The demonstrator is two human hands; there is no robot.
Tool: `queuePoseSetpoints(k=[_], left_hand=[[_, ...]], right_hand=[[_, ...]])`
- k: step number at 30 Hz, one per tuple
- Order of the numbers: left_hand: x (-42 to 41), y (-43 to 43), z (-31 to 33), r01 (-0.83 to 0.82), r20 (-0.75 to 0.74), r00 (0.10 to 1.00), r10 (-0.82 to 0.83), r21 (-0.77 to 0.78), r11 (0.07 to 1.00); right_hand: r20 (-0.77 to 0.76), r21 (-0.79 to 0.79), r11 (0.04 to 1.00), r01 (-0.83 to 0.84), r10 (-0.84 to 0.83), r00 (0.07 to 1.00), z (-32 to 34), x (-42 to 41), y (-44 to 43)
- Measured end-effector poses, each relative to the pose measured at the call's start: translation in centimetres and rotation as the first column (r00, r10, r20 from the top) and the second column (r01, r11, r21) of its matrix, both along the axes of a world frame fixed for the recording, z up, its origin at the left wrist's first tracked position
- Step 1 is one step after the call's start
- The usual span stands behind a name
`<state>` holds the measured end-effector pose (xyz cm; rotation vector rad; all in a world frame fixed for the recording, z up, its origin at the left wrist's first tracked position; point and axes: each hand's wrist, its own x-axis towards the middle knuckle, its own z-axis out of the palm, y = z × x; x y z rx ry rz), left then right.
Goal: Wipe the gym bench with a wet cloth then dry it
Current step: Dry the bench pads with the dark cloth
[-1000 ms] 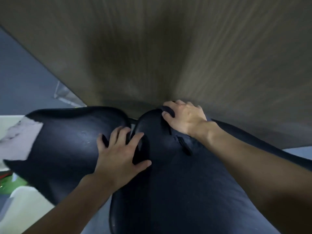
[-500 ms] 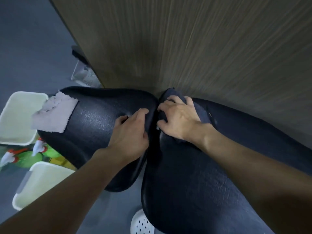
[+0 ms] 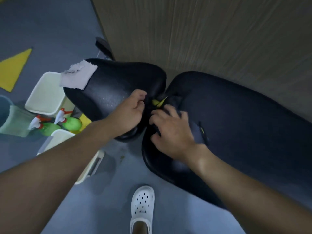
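The gym bench has two black pads, a seat pad (image 3: 114, 88) on the left and a long back pad (image 3: 244, 115) on the right. My right hand (image 3: 172, 132) bunches a dark blue cloth (image 3: 196, 132) on the back pad's end, at the gap between the pads. My left hand (image 3: 130, 112) curls its fingers over the seat pad's edge on the other side of the gap. A yellow-green part (image 3: 158, 102) shows inside the gap. A light grey cloth (image 3: 77, 76) lies draped on the seat pad's far left end.
A wood-grain wall (image 3: 202, 31) runs right behind the bench. On the grey floor at left stand two white basins (image 3: 45, 95) (image 3: 59, 137), two green spray bottles (image 3: 70, 123) and a pale green bucket (image 3: 15, 122). My white clog (image 3: 142, 205) is below the gap.
My right hand has slid the dark cloth from the pad's far edge toward me along the gap. My left hand stays at the seat pad's edge. My view has tilted down.
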<state>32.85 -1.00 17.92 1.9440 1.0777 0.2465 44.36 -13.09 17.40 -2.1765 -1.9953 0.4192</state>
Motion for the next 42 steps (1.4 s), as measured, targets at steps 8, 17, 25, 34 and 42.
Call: queuePoseSetpoints(k=[8,17,25,34,42], left_hand=[[-1.9,-6.0,0.6,-0.009,-0.040,0.999,0.006,-0.068,0.998],[0.3,-11.8,0.1,0.023,-0.135,0.991,-0.019,0.028,0.999],[4.9,-17.4,1.2,0.149,-0.210,0.968,-0.139,0.032,0.988],[13.3,-26.1,2.1,0.291,-0.234,0.929,-0.285,-0.008,0.957],[24.1,-35.0,2.3,0.382,-0.238,0.896,-0.376,-0.022,0.924]], right_hand=[[0.141,-0.068,0.938,-0.340,0.346,0.927,-0.7,-4.8,-8.8],[0.398,-0.268,0.903,-0.336,0.421,0.815,-0.6,-3.6,-15.6],[0.424,-0.281,0.901,-0.332,0.427,0.799,-0.4,0.9,-22.5],[0.404,-0.231,0.940,-0.250,0.326,0.854,-1.9,11.2,-33.9],[0.379,-0.229,0.971,-0.063,0.148,0.913,-1.5,21.6,-44.1]])
